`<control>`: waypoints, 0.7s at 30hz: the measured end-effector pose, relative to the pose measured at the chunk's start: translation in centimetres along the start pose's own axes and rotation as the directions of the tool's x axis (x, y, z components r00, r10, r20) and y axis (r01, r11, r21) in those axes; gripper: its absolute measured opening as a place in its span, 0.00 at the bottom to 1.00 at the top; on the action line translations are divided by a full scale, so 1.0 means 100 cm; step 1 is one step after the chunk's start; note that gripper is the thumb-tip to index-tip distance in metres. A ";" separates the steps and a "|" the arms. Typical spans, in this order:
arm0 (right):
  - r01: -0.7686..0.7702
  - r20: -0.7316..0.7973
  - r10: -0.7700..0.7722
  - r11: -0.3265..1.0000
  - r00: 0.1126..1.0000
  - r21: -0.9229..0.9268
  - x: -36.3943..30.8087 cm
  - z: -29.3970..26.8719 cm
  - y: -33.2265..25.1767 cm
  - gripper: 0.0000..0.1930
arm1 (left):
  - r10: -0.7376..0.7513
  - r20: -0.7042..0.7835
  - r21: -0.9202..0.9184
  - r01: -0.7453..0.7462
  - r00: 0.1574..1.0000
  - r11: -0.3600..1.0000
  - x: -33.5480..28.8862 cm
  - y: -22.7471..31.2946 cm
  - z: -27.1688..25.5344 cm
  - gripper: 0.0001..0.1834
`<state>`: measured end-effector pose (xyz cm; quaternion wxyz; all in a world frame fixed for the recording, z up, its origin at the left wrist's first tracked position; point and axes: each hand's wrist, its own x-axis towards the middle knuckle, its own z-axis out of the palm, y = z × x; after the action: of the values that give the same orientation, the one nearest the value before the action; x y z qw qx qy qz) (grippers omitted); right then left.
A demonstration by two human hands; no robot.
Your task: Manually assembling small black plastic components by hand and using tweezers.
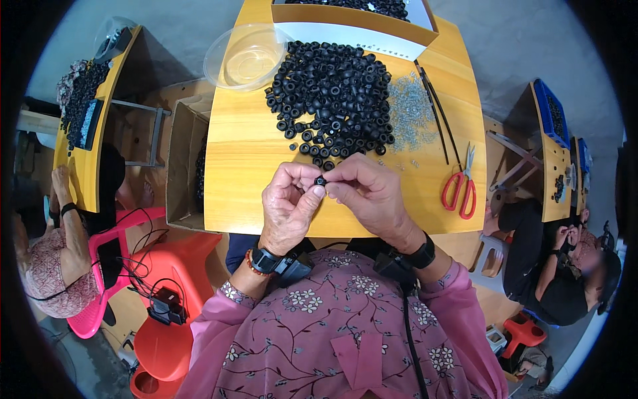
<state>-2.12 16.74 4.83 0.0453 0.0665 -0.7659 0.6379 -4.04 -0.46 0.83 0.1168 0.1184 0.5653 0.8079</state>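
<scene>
Just off the near side of the pile, my left hand (pixel 287 205) is closed, pinching a small black round plastic part (pixel 319 180) between thumb and fingers. From the other side, my right hand (pixel 373 197) meets it with thumb and forefinger pressed together at the part's right edge. Whatever lies between those right fingertips is too small or hidden to make out. Beyond both hands spreads a heap of similar black plastic parts (pixel 332 100), many showing a hole. To its right lie many tiny clear or silvery bits (pixel 413 110).
Red-handled scissors (pixel 458 191) and two thin black rods (pixel 435 110) lie on the yellow table (pixel 239 159)'s right. A clear plastic bowl (pixel 247 81) and a box (pixel 359 38) of black parts stand at the back. A carton (pixel 183 166) is left; other people work at both sides.
</scene>
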 end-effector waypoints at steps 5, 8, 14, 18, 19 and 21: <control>0.087 -0.007 -0.088 0.989 0.996 -0.117 -0.002 -0.004 -0.001 0.08 | -0.004 0.019 0.041 0.003 1.000 0.999 -0.001 0.002 -0.001 0.09; 0.082 0.030 -0.079 0.986 0.996 -0.148 -0.001 -0.006 -0.002 0.08 | 0.025 0.020 0.073 -0.027 0.999 0.997 0.000 0.002 -0.001 0.08; 0.009 -0.056 -0.011 0.999 0.998 -0.032 -0.003 -0.004 -0.001 0.06 | 0.025 0.008 0.093 -0.026 1.000 0.995 0.000 0.001 -0.002 0.09; -0.016 -0.059 0.013 0.999 0.998 -0.041 -0.002 -0.001 -0.004 0.06 | -0.017 -0.023 0.006 0.017 1.000 1.000 -0.001 0.002 0.001 0.12; 0.003 -0.033 -0.005 0.997 0.999 -0.076 0.000 -0.003 -0.005 0.06 | -0.018 -0.018 0.009 0.018 1.000 1.000 -0.001 0.002 0.000 0.12; 0.037 -0.007 -0.038 0.992 0.999 -0.119 0.001 -0.003 -0.005 0.06 | -0.020 -0.009 0.016 0.020 1.000 1.000 -0.002 -0.001 -0.003 0.13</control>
<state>-2.17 16.98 5.37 0.0645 0.0751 -0.8009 0.5905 -3.98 -0.75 0.67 0.1215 0.1103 0.5734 0.8027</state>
